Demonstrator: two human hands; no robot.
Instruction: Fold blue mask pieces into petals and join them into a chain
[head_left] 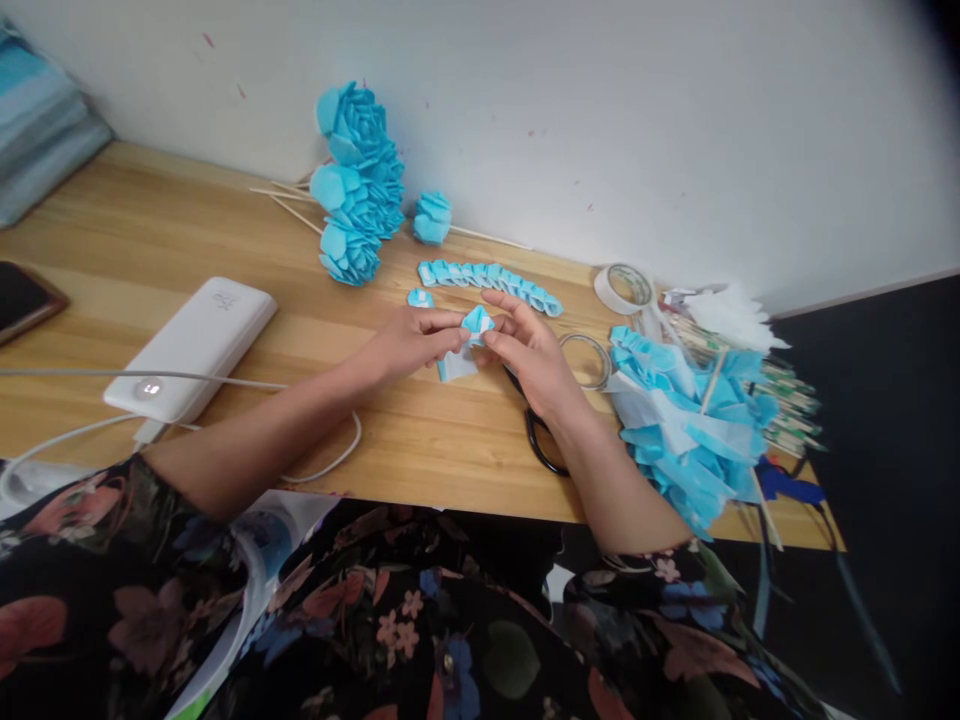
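Observation:
Between both hands, above the middle of the table, is a small folded blue petal (476, 320) with a white patch on it. My left hand (420, 338) pinches its left side with thumb and finger. On its right side, my right hand (525, 345) pinches the same petal. Just beneath lies a flat blue and white strip (457, 366). A row of folded blue petals (491, 275) runs behind the hands, with a single petal (420, 298) in front of its left end. Scissors with black handles (541, 445) lie partly hidden under my right wrist.
Finished blue flowers (356, 190) on sticks lie by the wall, a smaller flower (433, 218) beside them. Tape rolls (624, 288) and a heap of blue material (690, 420) are at right. A white power bank (191, 345) with cable and a phone (26, 300) lie left.

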